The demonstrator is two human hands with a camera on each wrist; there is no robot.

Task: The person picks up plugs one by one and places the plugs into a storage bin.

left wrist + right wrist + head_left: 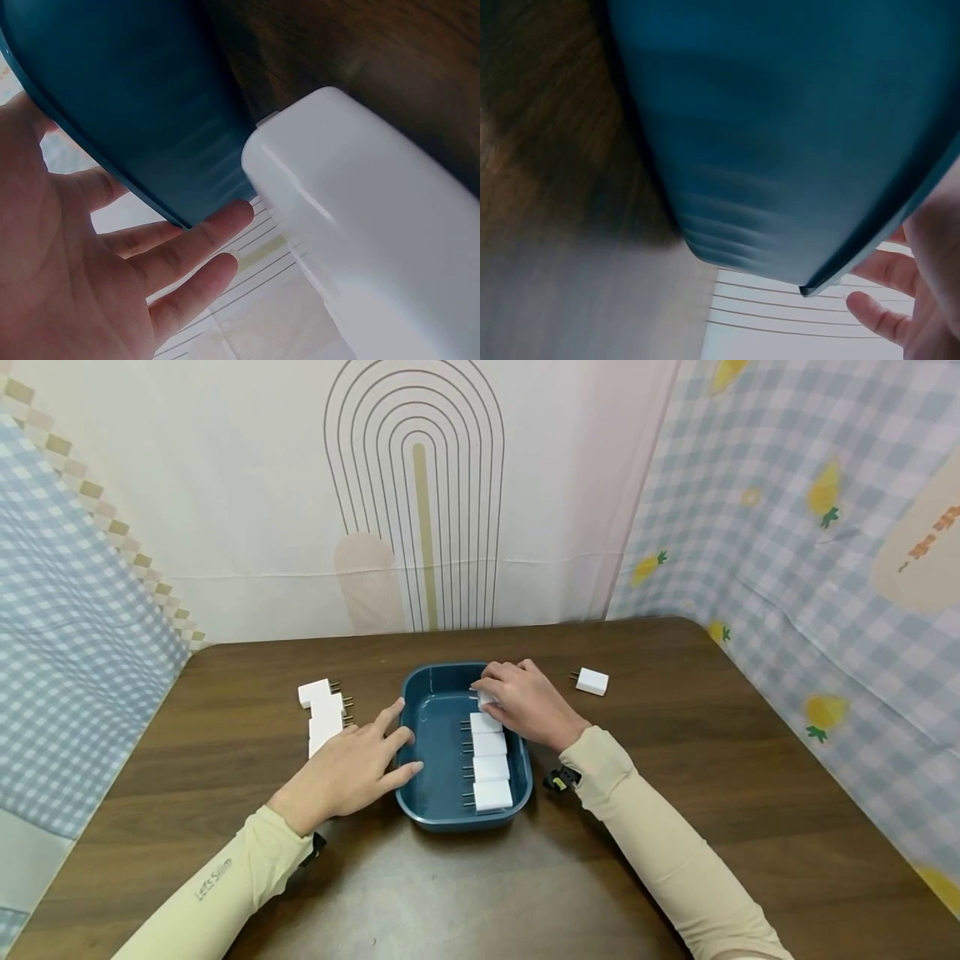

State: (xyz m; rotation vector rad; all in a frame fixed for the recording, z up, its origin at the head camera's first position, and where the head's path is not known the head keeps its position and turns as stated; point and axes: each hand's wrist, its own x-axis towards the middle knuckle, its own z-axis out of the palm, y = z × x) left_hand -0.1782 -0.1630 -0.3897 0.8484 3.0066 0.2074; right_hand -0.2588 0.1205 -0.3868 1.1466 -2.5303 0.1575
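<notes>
A dark blue tray sits on the table, with a column of white plug chargers along its right side, prongs facing left. At the far end of that column my right hand pinches another white charger, partly hidden by the fingers. My left hand lies at the tray's left side with fingers spread, fingertips right at the rim. Beside it, a row of white chargers stands on the table, partly covered by the hand. In the left wrist view one charger looms close to the open fingers.
A single white charger lies on the brown wooden table, right of the tray. Patterned cloth hangs behind the table and on both sides. Black straps show at both wrists.
</notes>
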